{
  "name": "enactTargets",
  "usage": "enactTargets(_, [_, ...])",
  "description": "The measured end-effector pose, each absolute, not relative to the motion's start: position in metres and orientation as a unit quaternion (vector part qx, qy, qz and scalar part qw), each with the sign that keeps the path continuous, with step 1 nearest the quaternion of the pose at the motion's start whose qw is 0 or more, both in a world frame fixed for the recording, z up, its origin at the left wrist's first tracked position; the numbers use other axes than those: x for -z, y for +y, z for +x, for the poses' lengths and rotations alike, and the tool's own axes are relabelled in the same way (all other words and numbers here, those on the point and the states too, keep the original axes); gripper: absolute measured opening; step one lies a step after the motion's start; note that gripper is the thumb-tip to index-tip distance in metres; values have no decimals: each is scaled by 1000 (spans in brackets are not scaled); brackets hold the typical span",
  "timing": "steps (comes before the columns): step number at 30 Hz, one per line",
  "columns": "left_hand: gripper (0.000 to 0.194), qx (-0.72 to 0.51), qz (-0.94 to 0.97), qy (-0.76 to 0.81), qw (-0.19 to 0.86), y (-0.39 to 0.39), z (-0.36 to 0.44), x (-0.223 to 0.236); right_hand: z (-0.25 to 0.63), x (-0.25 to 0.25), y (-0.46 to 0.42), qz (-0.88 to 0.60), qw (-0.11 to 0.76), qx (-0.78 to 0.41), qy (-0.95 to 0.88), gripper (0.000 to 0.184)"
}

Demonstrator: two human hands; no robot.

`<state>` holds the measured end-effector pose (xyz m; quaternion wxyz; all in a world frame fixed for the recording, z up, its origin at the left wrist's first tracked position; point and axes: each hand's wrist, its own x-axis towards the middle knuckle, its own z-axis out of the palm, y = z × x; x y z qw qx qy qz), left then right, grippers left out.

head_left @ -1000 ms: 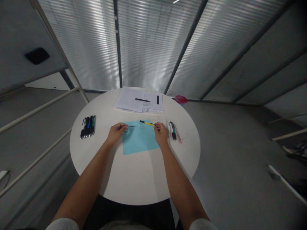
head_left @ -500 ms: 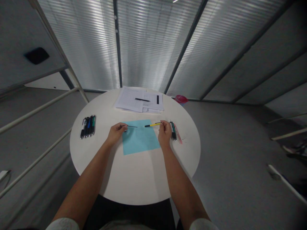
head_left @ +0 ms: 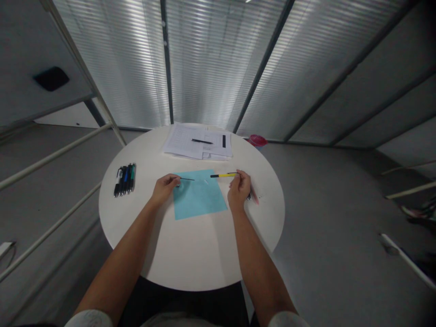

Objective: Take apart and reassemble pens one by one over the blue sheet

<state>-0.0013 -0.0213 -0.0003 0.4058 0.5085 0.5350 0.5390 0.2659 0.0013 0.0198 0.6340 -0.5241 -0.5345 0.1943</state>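
Note:
My left hand (head_left: pixel 165 186) pinches a thin dark pen refill (head_left: pixel 187 179) over the upper left of a light blue sheet (head_left: pixel 197 200). The refill points right, level with the table. In the fingers of my right hand (head_left: pixel 239 185) is a yellow and black pen (head_left: pixel 225 175), its black end toward the left, near the sheet's upper right corner. A gap separates the refill from the pen. A small pale sliver, too small to make out, shows on the sheet between them. Beside my right hand lies a pink strip (head_left: pixel 255 196); the dark pens there are mostly hidden by the hand.
On the left of the round white table (head_left: pixel 194 254) several pens (head_left: pixel 125 180) lie in a row. Printed papers (head_left: pixel 185 143) sit at the back, a black pen (head_left: pixel 202 141) on top. A red basket (head_left: pixel 257 140) stands on the floor beyond. Metal rails flank the table's left.
My right hand has shifted right with the yellow pen, now covering most of the dark pens there. A small pale sliver now shows on the blue sheet. My left hand has barely moved.

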Motion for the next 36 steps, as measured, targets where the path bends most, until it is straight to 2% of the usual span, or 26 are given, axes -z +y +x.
enactTargets(3, [34,-540,509,536,403,-22,-1,1,264,-14,5,-531,645,-196,-513,29])
enactTargets(5, [34,-543,507,539,398,-22,0,1,260,-10,8,-533,618,-209,-538,27])
enactTargets(11, [33,-538,506,537,408,-22,1,-2,255,-1,11,-572,488,-148,-643,20])
enactTargets(18, [35,-514,530,542,402,-25,1,-4,259,6,10,-650,324,-41,-686,21])
enactTargets(21, [36,-508,534,539,407,-26,2,-5,259,10,9,-648,315,-4,-694,23])
enactTargets(26, [33,-489,559,533,405,-26,2,-8,257,6,6,-636,352,14,-686,26])
enactTargets(31, [31,-468,585,530,398,-27,3,-8,247,-5,-3,-550,351,-28,-757,31])
enactTargets(36, [29,-446,619,513,394,-29,4,-13,235,-1,-8,-467,312,-82,-823,19])
